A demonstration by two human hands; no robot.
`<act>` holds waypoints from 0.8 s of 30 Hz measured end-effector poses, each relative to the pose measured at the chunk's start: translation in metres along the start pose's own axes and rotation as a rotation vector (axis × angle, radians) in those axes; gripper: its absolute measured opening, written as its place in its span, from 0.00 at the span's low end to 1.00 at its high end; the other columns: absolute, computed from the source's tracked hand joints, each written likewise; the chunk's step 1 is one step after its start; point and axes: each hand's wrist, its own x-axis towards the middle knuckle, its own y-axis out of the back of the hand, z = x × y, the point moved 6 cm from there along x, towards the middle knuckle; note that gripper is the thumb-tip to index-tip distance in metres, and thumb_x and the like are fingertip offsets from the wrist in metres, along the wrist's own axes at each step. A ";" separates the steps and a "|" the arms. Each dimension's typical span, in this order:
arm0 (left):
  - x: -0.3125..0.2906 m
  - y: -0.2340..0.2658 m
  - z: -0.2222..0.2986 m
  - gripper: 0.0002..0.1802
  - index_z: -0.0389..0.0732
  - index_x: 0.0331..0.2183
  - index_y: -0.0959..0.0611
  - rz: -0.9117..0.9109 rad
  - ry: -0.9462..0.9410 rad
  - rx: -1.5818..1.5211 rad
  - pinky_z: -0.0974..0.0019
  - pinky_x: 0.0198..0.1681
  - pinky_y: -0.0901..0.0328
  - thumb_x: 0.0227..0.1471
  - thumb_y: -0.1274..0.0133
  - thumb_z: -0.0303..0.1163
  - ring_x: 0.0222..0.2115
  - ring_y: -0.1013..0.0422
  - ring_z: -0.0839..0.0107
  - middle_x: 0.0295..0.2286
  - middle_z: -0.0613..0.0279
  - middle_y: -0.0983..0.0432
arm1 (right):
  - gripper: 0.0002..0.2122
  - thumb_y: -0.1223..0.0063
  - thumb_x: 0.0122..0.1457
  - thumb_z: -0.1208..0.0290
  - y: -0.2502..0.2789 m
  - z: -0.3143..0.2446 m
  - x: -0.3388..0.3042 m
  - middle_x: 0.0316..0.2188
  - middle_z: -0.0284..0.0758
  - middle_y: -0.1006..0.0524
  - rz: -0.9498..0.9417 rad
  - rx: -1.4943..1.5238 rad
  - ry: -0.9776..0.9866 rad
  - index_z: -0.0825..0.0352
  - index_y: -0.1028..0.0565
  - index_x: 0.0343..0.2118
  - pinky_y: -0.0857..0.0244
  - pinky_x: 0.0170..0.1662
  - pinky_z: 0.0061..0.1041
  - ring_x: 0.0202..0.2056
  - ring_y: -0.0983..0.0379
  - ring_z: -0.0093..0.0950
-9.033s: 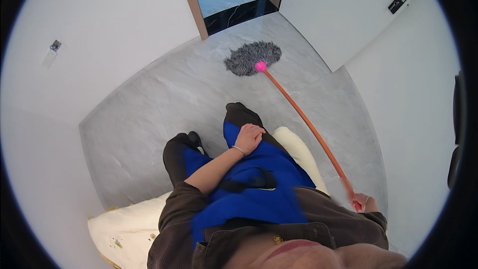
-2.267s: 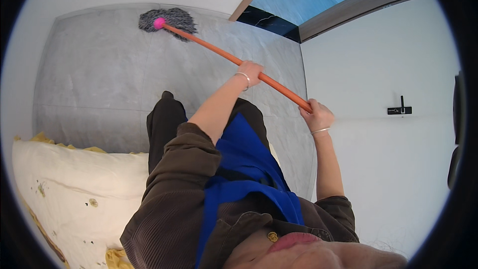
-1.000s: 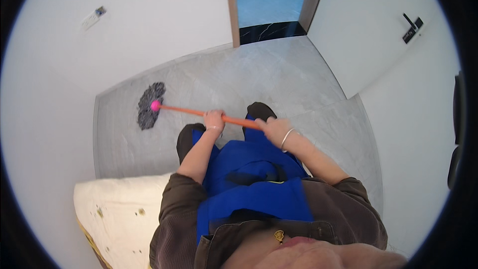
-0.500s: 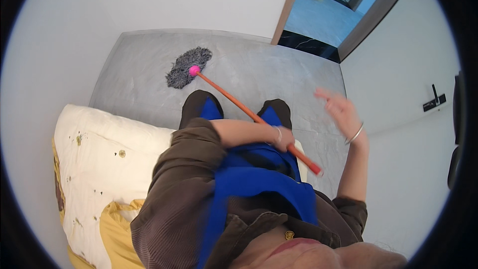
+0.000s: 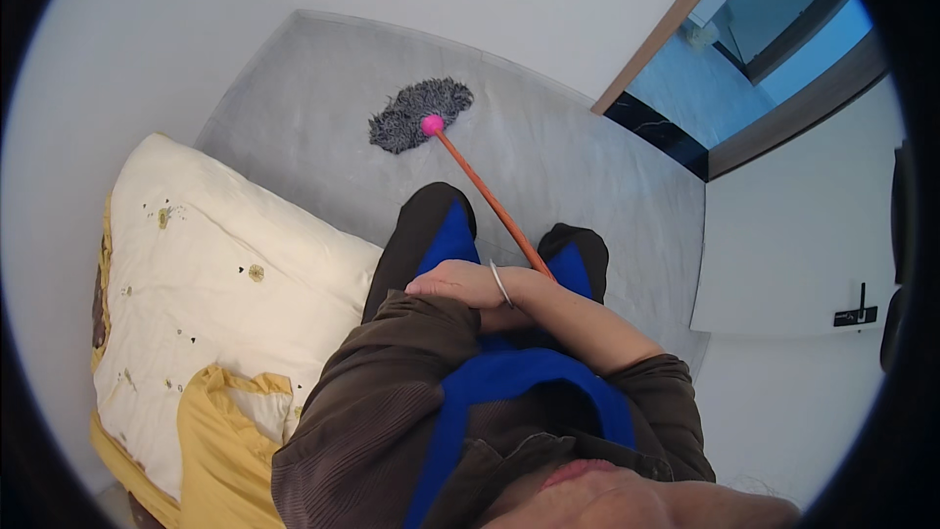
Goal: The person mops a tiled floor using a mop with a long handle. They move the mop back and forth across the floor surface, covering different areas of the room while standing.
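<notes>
this side of the shaggy grey mop head [image 5: 419, 116], the right hand [image 5: 452, 282] touches the brown left sleeve [image 5: 406, 333]; left hand hidden; i cannot tell either's finger state.

Left hand hidden behind right forearm [image 5: 592, 318]; grip cannot be told. Near end of orange mop handle [image 5: 494, 206] also covered there. Cream quilt [image 5: 245, 225] partly behind left sleeve [image 5: 416, 333]. Doorway [image 5: 715, 78] cut off at upper rim.

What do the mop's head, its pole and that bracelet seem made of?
Mop head: matte fibre, perhaps synthetic, judging by its shaggy grey strands. Pole: smooth-looking, possibly coated metal, plastic or painted wood; its orange surface leaves that open. Bracelet: probably polished metal, given its silvery sheen.
</notes>
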 end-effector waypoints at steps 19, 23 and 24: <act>-0.078 0.144 -0.023 0.13 0.46 0.33 0.19 1.078 -0.269 -0.093 0.56 0.44 0.36 0.40 0.44 0.36 0.38 0.28 0.56 0.32 0.56 0.22 | 0.47 0.69 0.56 0.33 0.092 -0.114 -0.167 0.65 0.52 0.59 0.894 1.046 0.701 0.77 0.57 0.62 0.67 0.66 0.42 0.66 0.65 0.43; -0.104 0.168 -0.035 0.10 0.47 0.30 0.20 1.107 -0.142 -0.071 0.55 0.37 0.33 0.41 0.44 0.37 0.32 0.27 0.54 0.27 0.57 0.22 | 0.47 0.63 0.56 0.36 0.068 -0.157 -0.200 0.64 0.54 0.56 1.052 0.443 0.687 0.78 0.55 0.62 0.64 0.65 0.43 0.66 0.61 0.46; -0.111 0.171 -0.036 0.09 0.47 0.29 0.21 1.100 -0.101 -0.076 0.55 0.35 0.33 0.41 0.44 0.37 0.30 0.26 0.54 0.25 0.57 0.23 | 0.45 0.61 0.57 0.38 0.056 -0.174 -0.216 0.63 0.55 0.53 1.116 0.149 0.650 0.79 0.54 0.62 0.62 0.65 0.43 0.65 0.58 0.46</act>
